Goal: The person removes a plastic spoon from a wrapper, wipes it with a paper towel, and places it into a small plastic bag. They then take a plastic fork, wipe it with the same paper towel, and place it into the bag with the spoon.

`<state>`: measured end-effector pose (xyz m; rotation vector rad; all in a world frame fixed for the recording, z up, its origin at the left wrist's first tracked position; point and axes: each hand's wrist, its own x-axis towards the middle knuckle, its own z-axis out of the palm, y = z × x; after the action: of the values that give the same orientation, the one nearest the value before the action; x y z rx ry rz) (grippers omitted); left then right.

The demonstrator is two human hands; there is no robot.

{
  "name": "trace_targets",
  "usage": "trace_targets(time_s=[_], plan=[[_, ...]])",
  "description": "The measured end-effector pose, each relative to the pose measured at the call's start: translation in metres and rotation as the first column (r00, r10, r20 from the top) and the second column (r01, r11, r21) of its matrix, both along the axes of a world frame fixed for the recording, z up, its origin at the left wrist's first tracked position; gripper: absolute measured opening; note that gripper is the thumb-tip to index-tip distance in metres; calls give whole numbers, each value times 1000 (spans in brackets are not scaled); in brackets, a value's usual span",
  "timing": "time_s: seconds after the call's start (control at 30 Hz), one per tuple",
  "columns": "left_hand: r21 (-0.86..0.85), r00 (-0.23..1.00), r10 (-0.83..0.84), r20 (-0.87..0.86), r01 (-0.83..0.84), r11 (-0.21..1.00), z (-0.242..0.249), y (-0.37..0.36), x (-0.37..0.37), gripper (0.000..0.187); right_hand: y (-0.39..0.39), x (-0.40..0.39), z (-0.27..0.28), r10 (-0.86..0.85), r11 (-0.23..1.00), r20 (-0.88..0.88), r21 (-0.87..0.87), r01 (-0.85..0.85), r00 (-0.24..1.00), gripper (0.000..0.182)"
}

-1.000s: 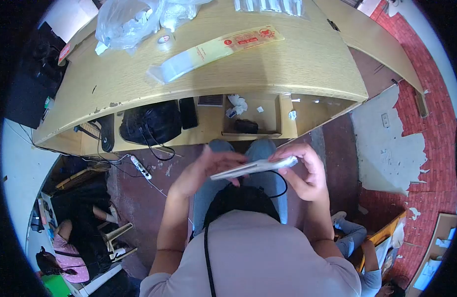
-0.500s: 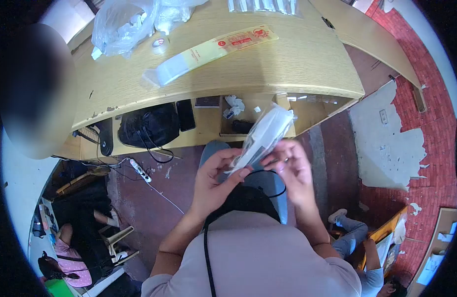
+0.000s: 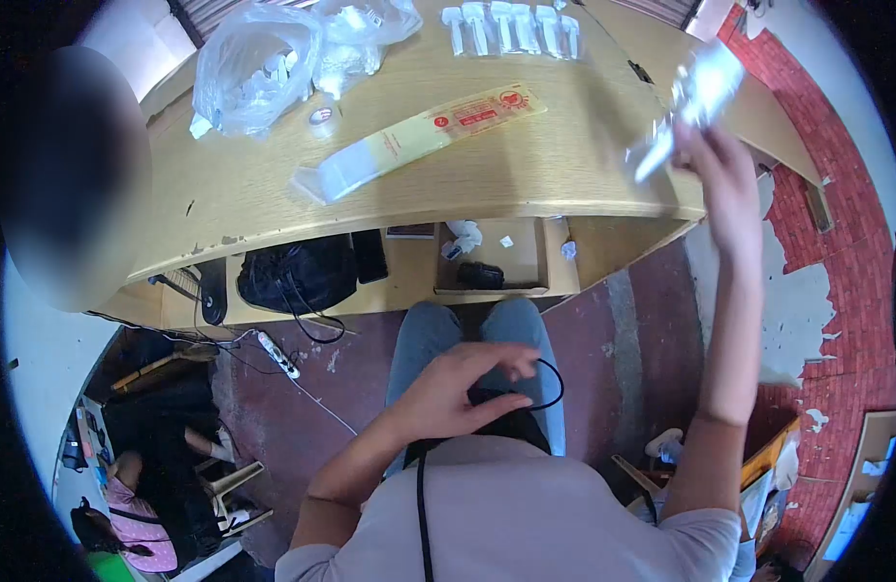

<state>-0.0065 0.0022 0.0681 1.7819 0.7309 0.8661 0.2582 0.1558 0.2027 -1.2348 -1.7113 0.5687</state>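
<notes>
My right hand (image 3: 721, 179) is raised over the right end of the wooden table, fingers closed on a plastic-wrapped white item (image 3: 695, 102). Motion blurs the packet, so its exact kind cannot be made out. Above my lap, my left hand (image 3: 463, 388) is curved with thumb and fingers apart, holding nothing. On the table lies a long yellow-and-clear plastic sleeve (image 3: 429, 136) with red print. Several white wide-headed items with handles (image 3: 511, 29) lie in a row in clear wrap at the far edge.
Plastic bags (image 3: 259, 73) holding white pieces and a roll of clear tape (image 3: 322, 121) are on the table (image 3: 273, 194). The shelf below holds a black bag (image 3: 298, 276), a phone (image 3: 369, 256) and an open box (image 3: 526, 257). Other people sit at lower left (image 3: 143, 514) and lower right.
My right hand has carried the wrapped white item from over my lap up and right, above the table. My left hand has let go of it and sits lower.
</notes>
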Motion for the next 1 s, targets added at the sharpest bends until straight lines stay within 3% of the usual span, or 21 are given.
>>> trace_targets(time_s=[0.03, 0.1, 0.13, 0.17, 0.27, 0.33, 0.37, 0.43, 0.5, 0.53, 0.57, 0.6, 0.63, 0.7, 0.83, 0.93, 1.0], plan=[[1, 1000, 5, -2, -5, 1000, -8, -3, -7, 50, 41, 8, 2, 21, 997, -52, -70, -25, 998, 28], [-196, 996, -12, -84, -5, 981, -25, -11, -18, 37, 100, 9, 12, -7, 974, -63, -226, -7, 998, 34], [-194, 996, -7, -84, -9, 981, -36, -15, -24, 37, 149, 22, 9, -19, 951, 37, -307, 29, 999, 33], [-205, 992, 92, -82, -107, 973, -47, -20, -29, 35, 181, 20, 7, -95, 940, 155, -311, 140, 983, 30], [-296, 958, 281, -62, -286, 911, -85, -32, -47, 31, 260, 24, -10, -35, 918, 178, -384, 102, 983, 24], [-368, 925, 378, -51, -369, 854, -119, -40, -64, 28, 288, 15, -14, 30, 869, 294, -480, 120, 955, 25], [-434, 897, 430, -96, -427, 793, -140, -50, -75, 27, 290, 7, -18, 37, 870, 293, -480, 114, 955, 25], [-486, 863, 484, -145, -488, 725, -173, -61, -89, 27, 295, -15, -21, -115, 932, 390, -276, 235, 914, 27], [-474, 800, 455, -391, -598, 646, -201, -75, -96, 24, 312, -24, -29, -120, 928, 328, -299, 223, 937, 28], [-479, 799, 458, -390, -600, 640, -229, -87, -95, 24, 318, -28, -32, -130, 923, 270, -320, 216, 954, 29], [-531, 786, 554, -273, -604, 595, -262, -99, -92, 23, 312, -33, -30, -124, 923, 275, -321, 213, 953, 29], [-577, 748, 645, -156, -599, 555, -260, -95, -88, 23, 306, -40, -24, -133, 916, 365, -309, 255, 921, 30], [-577, 747, 646, -155, -599, 555, -255, -95, -86, 23, 299, -45, -20, -141, 907, 452, -297, 298, 881, 31], [-409, 715, 609, -343, -698, 588, -240, -94, -82, 21, 303, -44, -20, -94, 918, 509, -289, 273, 856, 35], [-442, 699, 623, -351, -710, 548, -246, -93, -81, 19, 312, -44, -25, -5, 946, 666, -239, 220, 746, 47], [-452, 736, 612, -290, -669, 591, -232, -90, -82, 20, 312, -41, -26, -88, 971, 634, -117, 208, 768, 54], [-346, 680, 600, -420, -732, 587, -220, -90, -78, 20, 308, -41, -21, -67, 977, 627, -117, 179, 776, 53]])
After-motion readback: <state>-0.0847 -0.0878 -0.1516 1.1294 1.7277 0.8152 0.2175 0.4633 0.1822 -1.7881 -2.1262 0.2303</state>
